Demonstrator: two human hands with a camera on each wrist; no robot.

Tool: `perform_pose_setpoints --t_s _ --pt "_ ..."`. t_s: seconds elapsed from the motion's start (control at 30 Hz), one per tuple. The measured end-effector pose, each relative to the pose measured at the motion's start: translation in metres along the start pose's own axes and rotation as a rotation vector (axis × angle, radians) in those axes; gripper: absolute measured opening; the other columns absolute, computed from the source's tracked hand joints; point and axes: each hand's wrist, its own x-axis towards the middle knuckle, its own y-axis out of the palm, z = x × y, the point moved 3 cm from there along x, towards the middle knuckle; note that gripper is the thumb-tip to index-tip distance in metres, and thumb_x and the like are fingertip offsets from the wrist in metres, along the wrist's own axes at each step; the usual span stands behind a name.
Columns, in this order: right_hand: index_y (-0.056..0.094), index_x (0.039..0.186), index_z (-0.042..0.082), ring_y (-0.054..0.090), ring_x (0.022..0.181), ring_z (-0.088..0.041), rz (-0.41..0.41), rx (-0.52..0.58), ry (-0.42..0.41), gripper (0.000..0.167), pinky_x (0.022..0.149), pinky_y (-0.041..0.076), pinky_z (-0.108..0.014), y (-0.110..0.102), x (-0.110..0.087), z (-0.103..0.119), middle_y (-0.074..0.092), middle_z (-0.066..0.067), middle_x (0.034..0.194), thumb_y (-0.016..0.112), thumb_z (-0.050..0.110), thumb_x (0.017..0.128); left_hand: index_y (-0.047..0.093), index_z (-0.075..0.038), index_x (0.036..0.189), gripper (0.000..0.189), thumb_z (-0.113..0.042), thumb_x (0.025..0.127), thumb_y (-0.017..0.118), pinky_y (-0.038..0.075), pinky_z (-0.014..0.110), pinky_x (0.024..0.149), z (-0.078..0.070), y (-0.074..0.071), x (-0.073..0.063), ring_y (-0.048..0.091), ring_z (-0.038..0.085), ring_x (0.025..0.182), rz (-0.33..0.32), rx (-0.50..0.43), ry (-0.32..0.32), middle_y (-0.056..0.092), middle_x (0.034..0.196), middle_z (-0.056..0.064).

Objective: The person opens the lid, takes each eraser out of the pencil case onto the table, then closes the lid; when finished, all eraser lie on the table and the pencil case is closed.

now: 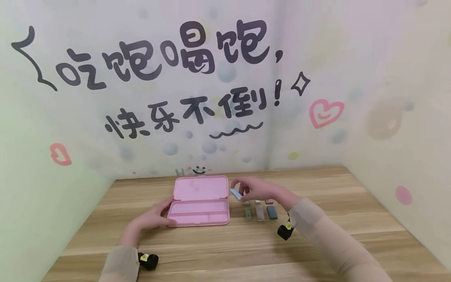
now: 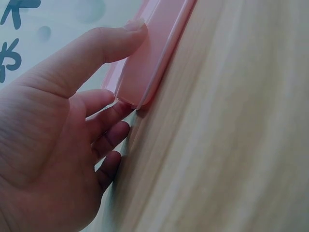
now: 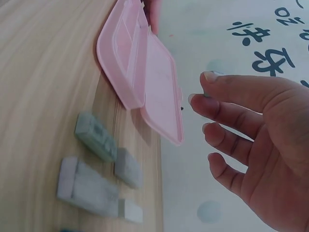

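A pink pencil case (image 1: 201, 189) lies on the table with its lid folded back, its divided tray bare inside. My left hand (image 1: 149, 218) holds its left end, thumb over the front corner and fingers along the side; the left wrist view shows the thumb on the case's edge (image 2: 153, 53). To the right of the lid, my right hand (image 1: 258, 189) pinches a light blue eraser (image 1: 236, 194) between thumb and fingertips, raised above the table. In the right wrist view the thumb and finger hide most of this eraser.
Right of the case lie several block-shaped erasers: a green one (image 1: 248, 213), a greyish-lilac one (image 1: 260, 213) and a blue one (image 1: 272, 212) in front, more behind, partly hidden under the right hand. A printed wall (image 1: 299, 141) stands behind the wooden table (image 1: 218, 254).
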Motion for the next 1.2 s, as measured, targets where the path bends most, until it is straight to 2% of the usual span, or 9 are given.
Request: perform_pose_setpoints --t_s 0.03,0.13,0.3,0.6,0.77,0.93,1.2 --pt "0.055 0.12 0.021 0.053 0.071 -0.017 -0.004 0.015 0.007 0.04 0.059 0.046 -0.029 -0.001 -0.004 -0.003 0.063 0.002 0.086 0.072 0.008 0.086 0.021 -0.007 0.154 0.104 -0.04 0.076 0.08 0.017 0.066 0.106 0.0 0.0 0.0 0.015 0.048 0.14 -0.001 -0.001 -0.002 0.021 0.155 0.026" --pt "0.055 0.119 0.021 0.052 0.07 -0.016 -0.013 0.053 0.032 0.039 0.057 0.045 -0.028 -0.002 -0.017 -0.011 0.064 0.002 0.085 0.072 0.008 0.087 0.021 -0.006 0.154 0.103 -0.039 0.076 0.08 0.017 0.066 0.106 0.001 0.0 0.001 0.015 0.049 0.14 -0.001 0.006 0.008 0.021 0.155 0.027" --pt "0.056 0.119 0.016 0.052 0.073 -0.017 -0.048 0.061 0.034 0.039 0.065 0.046 -0.03 -0.004 -0.036 -0.024 0.062 0.001 0.083 0.072 0.005 0.085 0.02 -0.005 0.154 0.103 -0.038 0.076 0.08 0.015 0.068 0.106 0.0 0.0 0.001 0.013 0.051 0.139 0.001 -0.001 0.018 0.02 0.155 0.027" --pt "0.056 0.119 0.012 0.051 0.072 -0.016 -0.109 0.084 0.08 0.04 0.064 0.043 -0.028 -0.007 -0.07 -0.053 0.058 0.001 0.079 0.074 0.007 0.084 0.02 -0.006 0.155 0.104 -0.039 0.076 0.08 0.013 0.068 0.106 0.0 0.0 0.001 0.011 0.051 0.14 0.007 -0.006 0.008 0.018 0.155 0.027" --pt "0.055 0.119 0.008 0.051 0.071 -0.016 -0.132 0.107 0.092 0.039 0.064 0.044 -0.027 -0.008 -0.088 -0.061 0.056 -0.001 0.079 0.073 0.006 0.084 0.019 -0.007 0.155 0.105 -0.039 0.076 0.08 0.013 0.068 0.106 0.0 0.001 0.001 0.01 0.051 0.14 0.015 -0.014 0.0 0.017 0.156 0.027" --pt "0.055 0.117 0.008 0.051 0.071 -0.015 -0.155 0.113 0.113 0.039 0.064 0.044 -0.026 -0.006 -0.1 -0.079 0.055 -0.001 0.078 0.075 0.006 0.083 0.018 -0.006 0.155 0.104 -0.039 0.077 0.079 0.013 0.069 0.106 0.0 0.001 0.001 0.009 0.051 0.14 0.02 -0.019 0.007 0.016 0.156 0.027" --pt "0.056 0.115 0.009 0.054 0.075 -0.016 -0.177 0.103 0.154 0.04 0.068 0.045 -0.026 -0.003 -0.112 -0.092 0.058 0.0 0.081 0.076 0.008 0.081 0.017 -0.008 0.155 0.104 -0.039 0.078 0.079 0.01 0.069 0.106 0.001 0.001 0.001 0.005 0.051 0.14 0.026 -0.019 -0.006 0.014 0.157 0.025"
